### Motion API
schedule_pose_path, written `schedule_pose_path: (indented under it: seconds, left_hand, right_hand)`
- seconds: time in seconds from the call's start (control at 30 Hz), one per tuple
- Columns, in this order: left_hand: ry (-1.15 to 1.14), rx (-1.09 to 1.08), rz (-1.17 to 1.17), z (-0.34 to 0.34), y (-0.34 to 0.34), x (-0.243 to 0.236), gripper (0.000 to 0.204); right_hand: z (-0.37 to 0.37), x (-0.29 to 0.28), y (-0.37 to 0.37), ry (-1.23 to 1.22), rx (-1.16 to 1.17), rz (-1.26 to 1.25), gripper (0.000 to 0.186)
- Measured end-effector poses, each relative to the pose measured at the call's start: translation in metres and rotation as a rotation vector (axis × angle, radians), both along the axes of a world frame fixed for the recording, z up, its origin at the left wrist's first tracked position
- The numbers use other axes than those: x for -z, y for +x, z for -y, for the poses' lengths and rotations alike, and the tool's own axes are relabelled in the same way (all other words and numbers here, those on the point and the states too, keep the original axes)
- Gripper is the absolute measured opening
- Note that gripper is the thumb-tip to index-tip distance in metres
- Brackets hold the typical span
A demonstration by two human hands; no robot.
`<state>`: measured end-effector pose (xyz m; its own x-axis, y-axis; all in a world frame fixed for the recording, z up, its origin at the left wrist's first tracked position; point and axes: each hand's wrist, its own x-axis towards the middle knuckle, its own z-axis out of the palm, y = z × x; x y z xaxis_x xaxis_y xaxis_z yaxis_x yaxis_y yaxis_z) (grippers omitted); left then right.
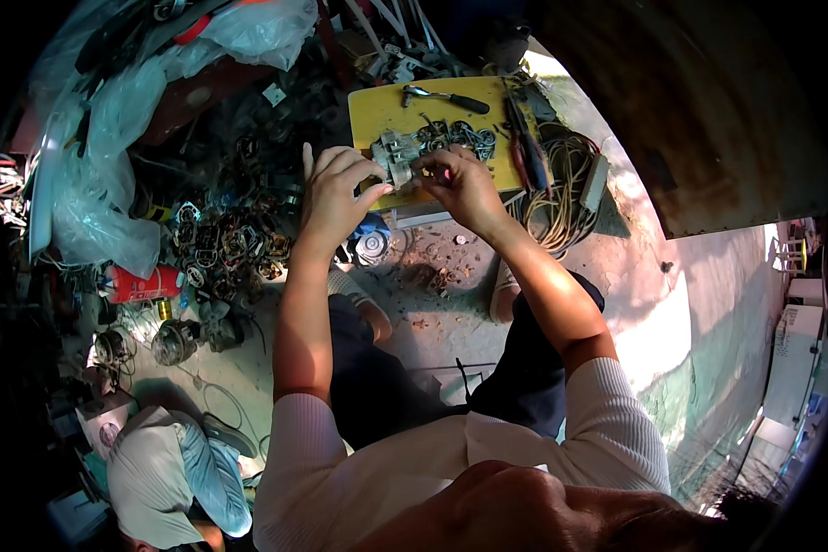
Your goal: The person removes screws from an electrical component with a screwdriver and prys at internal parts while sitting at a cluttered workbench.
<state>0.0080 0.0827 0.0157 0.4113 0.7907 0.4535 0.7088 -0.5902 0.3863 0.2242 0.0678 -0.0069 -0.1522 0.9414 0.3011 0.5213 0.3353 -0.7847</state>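
Observation:
A silvery cast-metal part (pixel 396 153), like a small motor housing, rests on the yellow board (pixel 370 110) in front of me. My left hand (pixel 339 187) grips its left side between thumb and index finger, the other fingers raised. At its right side my right hand (pixel 469 191) is closed in a pinch. A small pinkish-red spot shows between those fingers, but I cannot tell what it belongs to. Just beyond the right hand lie several small metal ring-like pieces (pixel 469 136). A ratchet wrench (pixel 446 98) with a black handle lies at the board's far side.
Red-and-black pliers (pixel 528 156) lie on the board's right edge, beside coiled cable (pixel 566 198). Piled metal parts (pixel 230 239), a red container (pixel 141 283) and plastic bags (pixel 110 175) crowd the left. Another person (pixel 161 474) is at lower left. A rusty panel (pixel 708 110) stands right.

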Motion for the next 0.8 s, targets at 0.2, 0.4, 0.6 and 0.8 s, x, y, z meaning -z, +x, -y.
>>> schedule_pose_path:
  seconds: [0.2,0.4,0.6,0.8]
  left_hand:
    - [-0.004,-0.003,-0.003,0.0,0.0,0.004,0.018]
    - [-0.024,-0.008,-0.005,0.001,-0.002,0.004,0.017]
    - [-0.051,-0.016,0.004,0.002,-0.006,0.004,0.016]
    - [-0.134,-0.031,-0.012,0.003,-0.011,0.001,0.015]
  right_hand:
    - [0.0,-0.002,-0.002,-0.021,-0.005,-0.01,0.023]
    - [0.002,0.0,-0.003,0.028,-0.029,-0.011,0.022]
    - [0.001,0.008,-0.005,0.025,-0.036,-0.086,0.02]
    - [-0.005,0.003,0.0,0.037,-0.011,-0.046,0.017]
